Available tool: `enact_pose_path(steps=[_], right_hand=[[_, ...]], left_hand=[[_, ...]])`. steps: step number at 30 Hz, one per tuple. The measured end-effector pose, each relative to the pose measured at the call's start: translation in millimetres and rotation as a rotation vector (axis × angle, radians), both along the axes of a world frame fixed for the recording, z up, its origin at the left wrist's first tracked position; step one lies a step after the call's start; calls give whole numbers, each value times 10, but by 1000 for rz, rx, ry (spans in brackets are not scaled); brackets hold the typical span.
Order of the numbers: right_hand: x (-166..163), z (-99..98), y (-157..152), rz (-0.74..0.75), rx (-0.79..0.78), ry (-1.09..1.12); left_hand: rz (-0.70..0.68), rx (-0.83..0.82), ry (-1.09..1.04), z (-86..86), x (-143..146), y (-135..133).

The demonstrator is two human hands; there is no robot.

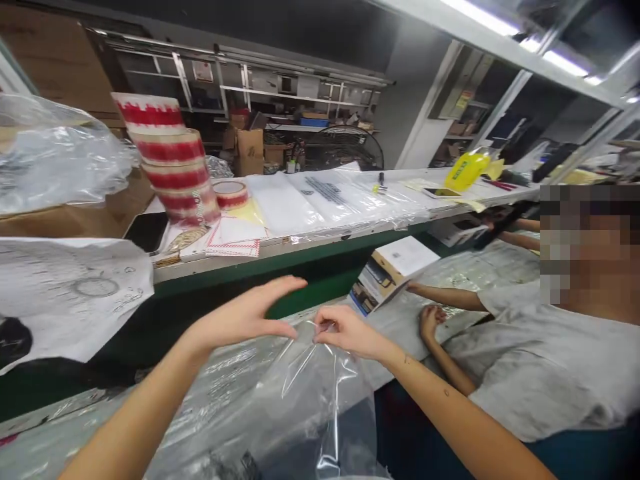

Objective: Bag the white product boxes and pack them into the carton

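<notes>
My right hand (345, 331) pinches the top edge of a clear plastic bag (310, 400) that hangs down in front of me. Just left of it, my left hand (245, 317) has its thumb touching the same bag edge while the fingers stretch out flat. The bag is see-through and creased, with something dark showing behind its lower part. Both forearms reach in from the bottom of the view over a plastic-covered work surface (100, 427).
A stack of red-and-white tape rolls (173, 163) and sheets of clear bags (325, 197) lie on the raised shelf (280, 248). A co-worker in a grey shirt (545, 360) sits at right, hands near a cardboard box (393, 270). A yellow bag (467, 170) lies farther back.
</notes>
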State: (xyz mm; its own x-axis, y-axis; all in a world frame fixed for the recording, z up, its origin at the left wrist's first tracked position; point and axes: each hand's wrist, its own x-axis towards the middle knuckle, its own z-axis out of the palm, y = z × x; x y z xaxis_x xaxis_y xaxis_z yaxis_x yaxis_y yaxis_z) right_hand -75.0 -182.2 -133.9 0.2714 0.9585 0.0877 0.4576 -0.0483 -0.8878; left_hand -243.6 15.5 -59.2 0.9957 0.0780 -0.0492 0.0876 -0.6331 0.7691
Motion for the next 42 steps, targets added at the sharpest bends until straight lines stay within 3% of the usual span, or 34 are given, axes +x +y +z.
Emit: enact_pose_path(steps=[2,6,9,12,15,18,20,24,26,27,29,32,34,36,38,40,42], right_hand=[[47,80,-81,-32,11,-70],[231,84,-427,-104,-94,-90],[366,-42,-724,-125,-201,43],[478,-166,-971,-187,-201,311],[603,-237,-1176,-287,-82,316],[775,-321,-1344,-379,65,220],[938,-415,-1421,-405,147,221],[1429,-613,-1513,-312,149,290],[1739,-655,-1566,-239,119,250],[1896,-658,-1602,-228,121,215],[2190,-645,-1688,-230,142,189],[2500,-654,-1810,-168,189,383],[2599,-712,-1850,-137,285,549],[2643,-795,-1853,-175,419,656],[2686,-852,-1851,-247,502,702],[2764,-835,-1878,-279,431,657],[2881,-739,-1946,-265,282,521]], left_hand=[[-176,-191,105,-90,387,-217],[-210,-506,269,-612,808,-494],[-214,-316,252,-824,1005,-665],[-241,38,77,-798,1207,-861],[-346,87,54,-686,1375,-1025],[-378,-102,172,-618,1521,-1172],[-326,-290,212,-644,1653,-1288],[-62,-565,254,-858,2037,-1467],[-62,-654,370,-963,2218,-1485],[-111,-646,420,-990,2286,-1483],[-166,-470,433,-966,2370,-1485],[-90,-35,199,-759,2414,-1562],[-76,65,17,-587,2445,-1659],[-109,-50,8,-470,2502,-1762],[-121,-367,208,-445,2578,-1840],[-127,-684,407,-487,2645,-1868],[-186,-838,571,-531,2681,-1834]])
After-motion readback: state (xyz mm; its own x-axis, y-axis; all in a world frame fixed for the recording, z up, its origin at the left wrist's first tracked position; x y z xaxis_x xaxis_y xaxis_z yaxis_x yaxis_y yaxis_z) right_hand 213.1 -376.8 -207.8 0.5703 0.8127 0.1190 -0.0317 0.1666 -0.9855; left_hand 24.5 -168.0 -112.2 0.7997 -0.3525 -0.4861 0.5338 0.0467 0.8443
